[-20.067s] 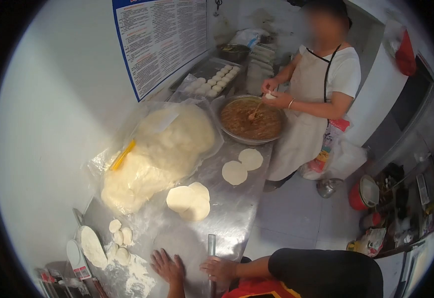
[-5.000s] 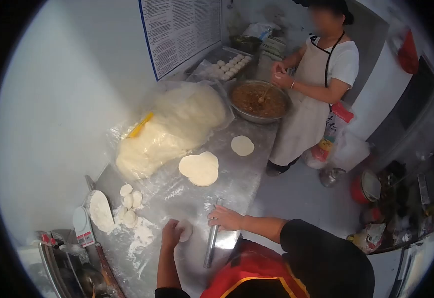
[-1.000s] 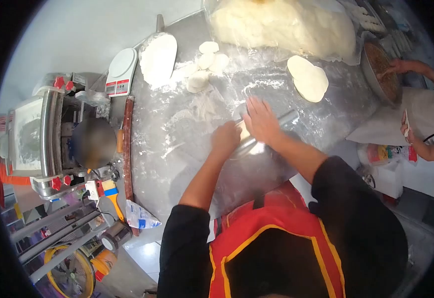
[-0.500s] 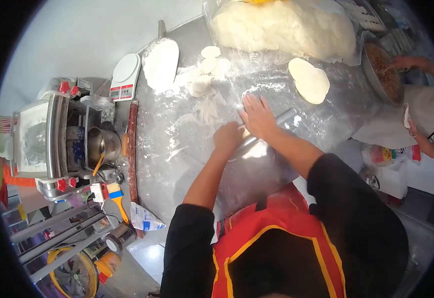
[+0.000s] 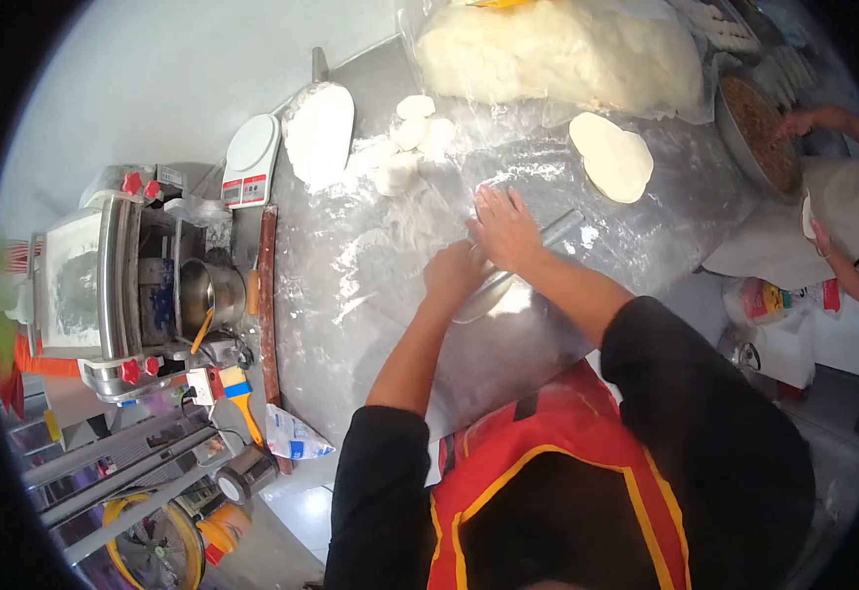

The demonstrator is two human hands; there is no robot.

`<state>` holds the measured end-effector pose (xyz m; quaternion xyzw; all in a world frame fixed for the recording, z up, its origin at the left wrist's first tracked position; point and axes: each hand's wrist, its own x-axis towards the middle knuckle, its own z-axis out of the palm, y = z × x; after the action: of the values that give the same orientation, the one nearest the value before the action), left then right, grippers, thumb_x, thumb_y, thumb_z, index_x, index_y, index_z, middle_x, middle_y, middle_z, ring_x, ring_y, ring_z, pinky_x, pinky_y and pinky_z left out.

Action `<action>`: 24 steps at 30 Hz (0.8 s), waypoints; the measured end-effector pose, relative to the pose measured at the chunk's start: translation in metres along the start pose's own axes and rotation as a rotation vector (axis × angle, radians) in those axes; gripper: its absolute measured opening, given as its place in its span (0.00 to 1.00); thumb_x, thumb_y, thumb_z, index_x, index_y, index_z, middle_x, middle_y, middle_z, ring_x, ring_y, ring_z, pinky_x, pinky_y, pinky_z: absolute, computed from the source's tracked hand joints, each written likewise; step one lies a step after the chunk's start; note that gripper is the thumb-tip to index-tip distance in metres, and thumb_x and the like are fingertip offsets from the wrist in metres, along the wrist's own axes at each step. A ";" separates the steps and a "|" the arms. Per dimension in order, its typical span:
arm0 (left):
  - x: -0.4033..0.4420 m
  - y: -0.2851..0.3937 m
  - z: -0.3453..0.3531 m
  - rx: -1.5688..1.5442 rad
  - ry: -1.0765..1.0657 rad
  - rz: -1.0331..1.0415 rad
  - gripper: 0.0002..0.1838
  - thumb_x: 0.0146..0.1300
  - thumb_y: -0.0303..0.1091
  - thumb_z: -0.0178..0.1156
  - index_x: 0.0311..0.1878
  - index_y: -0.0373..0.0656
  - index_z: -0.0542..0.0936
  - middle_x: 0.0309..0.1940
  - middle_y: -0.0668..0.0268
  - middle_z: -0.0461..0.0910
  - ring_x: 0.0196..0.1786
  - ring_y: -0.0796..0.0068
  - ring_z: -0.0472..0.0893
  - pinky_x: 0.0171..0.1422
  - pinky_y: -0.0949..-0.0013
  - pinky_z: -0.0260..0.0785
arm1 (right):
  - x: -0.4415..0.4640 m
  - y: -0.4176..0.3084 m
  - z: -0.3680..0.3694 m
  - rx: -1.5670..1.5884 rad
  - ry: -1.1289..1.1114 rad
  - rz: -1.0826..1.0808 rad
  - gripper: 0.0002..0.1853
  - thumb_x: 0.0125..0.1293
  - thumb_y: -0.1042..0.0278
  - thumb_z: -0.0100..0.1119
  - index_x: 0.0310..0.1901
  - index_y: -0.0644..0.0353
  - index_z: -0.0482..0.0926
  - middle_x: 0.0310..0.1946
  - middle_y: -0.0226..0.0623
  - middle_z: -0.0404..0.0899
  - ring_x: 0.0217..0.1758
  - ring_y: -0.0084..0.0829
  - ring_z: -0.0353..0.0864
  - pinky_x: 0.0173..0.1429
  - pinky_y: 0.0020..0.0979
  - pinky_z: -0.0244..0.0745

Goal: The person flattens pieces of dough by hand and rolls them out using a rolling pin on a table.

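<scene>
A metal rolling pin (image 5: 561, 227) lies slantwise on the floured steel table, over a thin dough round (image 5: 483, 301) that shows just below it. My right hand (image 5: 506, 231) lies flat across the pin, fingers stretched out and palm pressing on it. Close beside it, my left hand (image 5: 454, 270) is closed at the edge of the dough round; its fingertips are partly hidden. Two overlapping rolled dough rounds (image 5: 611, 157) rest to the right. Farther back are several small floured dough pieces (image 5: 412, 135).
A metal scoop of flour (image 5: 319, 133) and a white scale (image 5: 250, 157) stand back left. A big bagged dough mass (image 5: 557, 54) fills the back. At right, another person's hand (image 5: 798, 123) reaches into a bowl of filling (image 5: 759, 138). A dough roller machine (image 5: 85, 280) stands left.
The right hand and pin have shifted slightly down and left, and more of the dough round shows below the pin. The whole view has moved a little.
</scene>
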<state>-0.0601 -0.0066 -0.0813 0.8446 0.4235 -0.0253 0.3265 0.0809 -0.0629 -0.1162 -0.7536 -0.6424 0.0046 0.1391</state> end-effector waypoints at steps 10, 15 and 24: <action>-0.025 -0.067 0.016 -0.114 -0.088 -0.014 0.18 0.68 0.48 0.53 0.40 0.41 0.80 0.40 0.49 0.84 0.43 0.47 0.84 0.51 0.48 0.73 | -0.089 0.010 -0.014 0.194 0.105 -0.136 0.29 0.66 0.58 0.58 0.63 0.70 0.72 0.65 0.53 0.70 0.70 0.45 0.68 0.74 0.46 0.60; -0.010 0.007 -0.009 0.304 -0.117 -0.051 0.16 0.68 0.46 0.54 0.41 0.42 0.81 0.38 0.50 0.85 0.44 0.48 0.84 0.50 0.49 0.74 | -0.010 -0.005 0.002 0.120 0.002 0.027 0.30 0.73 0.52 0.47 0.67 0.69 0.66 0.69 0.46 0.66 0.75 0.40 0.59 0.79 0.44 0.49; 0.057 0.065 0.028 -0.005 -0.209 0.494 0.15 0.65 0.43 0.58 0.42 0.40 0.81 0.37 0.47 0.83 0.45 0.43 0.81 0.49 0.49 0.72 | -0.169 0.019 -0.047 0.199 -0.195 -0.217 0.34 0.59 0.52 0.63 0.66 0.57 0.70 0.68 0.35 0.67 0.73 0.35 0.63 0.75 0.44 0.59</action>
<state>0.0309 -0.0110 -0.0871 0.9143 0.1688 -0.0308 0.3668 0.0789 -0.2391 -0.1039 -0.6583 -0.7268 0.1263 0.1498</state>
